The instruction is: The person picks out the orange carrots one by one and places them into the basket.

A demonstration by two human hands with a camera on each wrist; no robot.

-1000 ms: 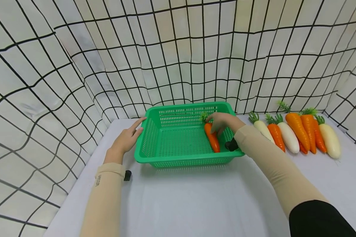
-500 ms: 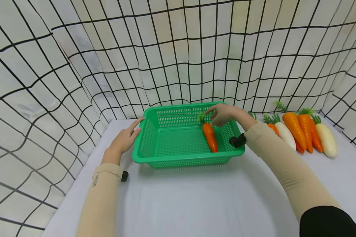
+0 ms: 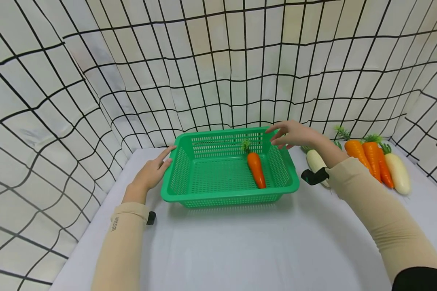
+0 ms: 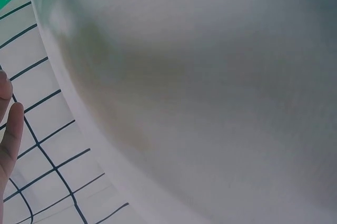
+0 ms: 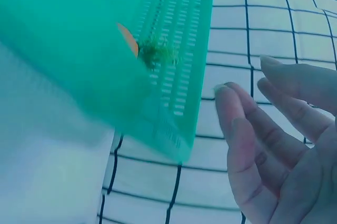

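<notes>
A green plastic basket stands on the table, with an orange carrot lying inside toward its right end, leafy top to the back. My left hand rests with extended fingers on the basket's left rim. Over the back right corner of the basket is my right hand, its fingers loosely bent and nothing in them. In the right wrist view that hand appears beside the basket wall, apart from the carrot's green top. Only fingertips of the left hand show in the left wrist view.
Right of the basket lies a row of carrots and white radishes, partly hidden by my right forearm. A black grid net before white cloth encloses the back and sides. White cloth covers the table.
My right hand has let go of the carrot, risen and moved right to the basket's back right corner. The carrot stays in the basket. My left hand keeps its place on the rim.
</notes>
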